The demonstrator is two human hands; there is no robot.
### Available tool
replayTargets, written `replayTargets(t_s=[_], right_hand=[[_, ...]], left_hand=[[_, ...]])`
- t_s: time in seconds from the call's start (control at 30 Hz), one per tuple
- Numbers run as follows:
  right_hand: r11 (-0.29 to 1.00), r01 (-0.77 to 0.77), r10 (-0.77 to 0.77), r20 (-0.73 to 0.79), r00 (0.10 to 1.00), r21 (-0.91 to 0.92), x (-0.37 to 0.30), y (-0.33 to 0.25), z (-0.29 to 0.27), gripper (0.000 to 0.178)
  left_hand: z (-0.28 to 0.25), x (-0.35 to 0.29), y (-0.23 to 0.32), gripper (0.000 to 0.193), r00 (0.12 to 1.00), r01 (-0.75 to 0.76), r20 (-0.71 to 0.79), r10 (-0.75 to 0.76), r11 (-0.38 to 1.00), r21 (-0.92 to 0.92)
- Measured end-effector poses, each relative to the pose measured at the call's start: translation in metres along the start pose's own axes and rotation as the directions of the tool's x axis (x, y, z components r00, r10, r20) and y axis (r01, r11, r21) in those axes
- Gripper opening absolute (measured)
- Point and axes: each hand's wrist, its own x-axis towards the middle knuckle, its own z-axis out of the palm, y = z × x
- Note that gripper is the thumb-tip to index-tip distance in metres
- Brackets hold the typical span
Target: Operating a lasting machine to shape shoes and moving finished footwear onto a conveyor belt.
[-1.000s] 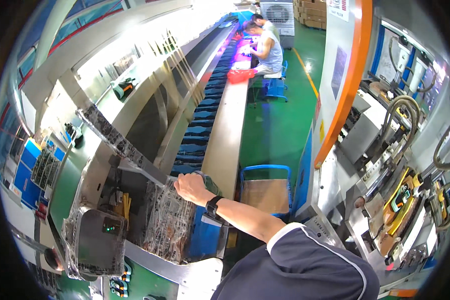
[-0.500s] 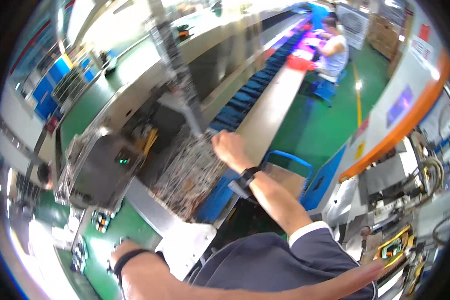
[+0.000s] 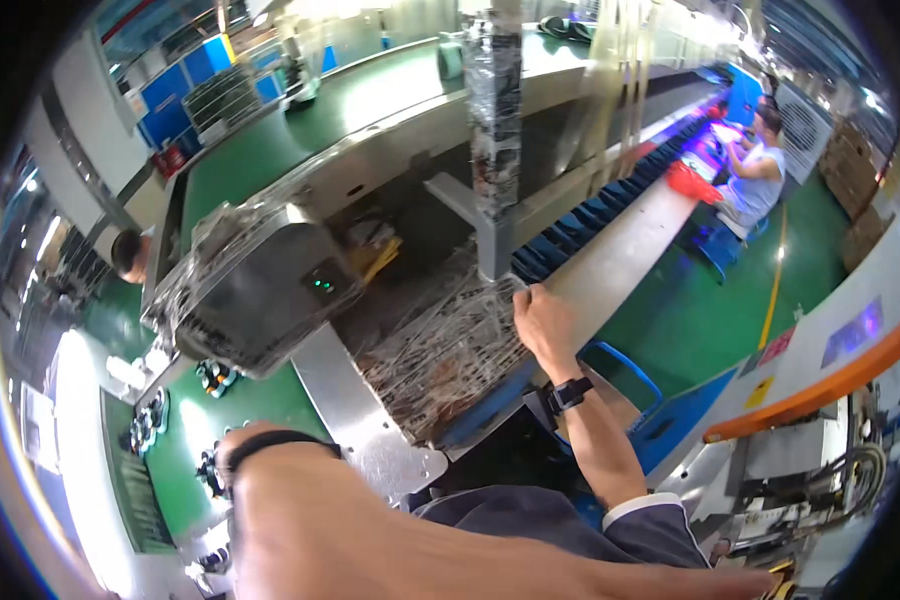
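Closest, just below a flat-topped block wrapped in crinkled clear film (image 3: 445, 350), the left hand (image 3: 400, 555) spans the lower edge, a black band at its wrist and one finger stretched rightward; its other fingers are out of sight, so whether it holds anything cannot be told. The right hand (image 3: 545, 322), with a black watch (image 3: 568, 393) on the wrist, bends its fingers against the block's far right corner, touching it; whether they pinch it is unclear. A pale metal plate (image 3: 365, 395) lies along the block's near left side. Left of the block is a rounded grey control box (image 3: 270, 290) in torn film, showing small green lights. At the block's far edge stands a square, film-wrapped metal post (image 3: 494, 150). Beyond the block, a row of dark blue pieces (image 3: 595, 212) runs away beside a long pale ledge (image 3: 625, 262). Farther out, a person in a pale sleeveless top (image 3: 760, 172) sits on a blue chair (image 3: 716, 250).
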Motion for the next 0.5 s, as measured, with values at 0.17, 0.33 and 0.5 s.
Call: replayTargets(t_s=[0.17,0.33,0.5], right_hand=[[0.999,-0.035,0.034,-0.039,0.999,-0.018,0.007,0.027,-0.004,0.033],[0.996,0.079,-0.070,-0.206,0.976,0.033,0.004,0.029,0.009,0.027],[0.992,0.010,0.004,-0.115,0.993,0.129,0.006,0.025,-0.009,0.025]], left_hand=[[-0.114,0.020,0.032,0.053,0.999,0.002,-0.033,0.017,0.858,0.514],[-0.275,0.059,0.020,0.071,0.823,0.560,-0.528,-0.209,0.150,0.814],[-0.445,0.082,-0.053,0.083,0.708,0.412,-0.619,-0.339,-0.514,0.752]])
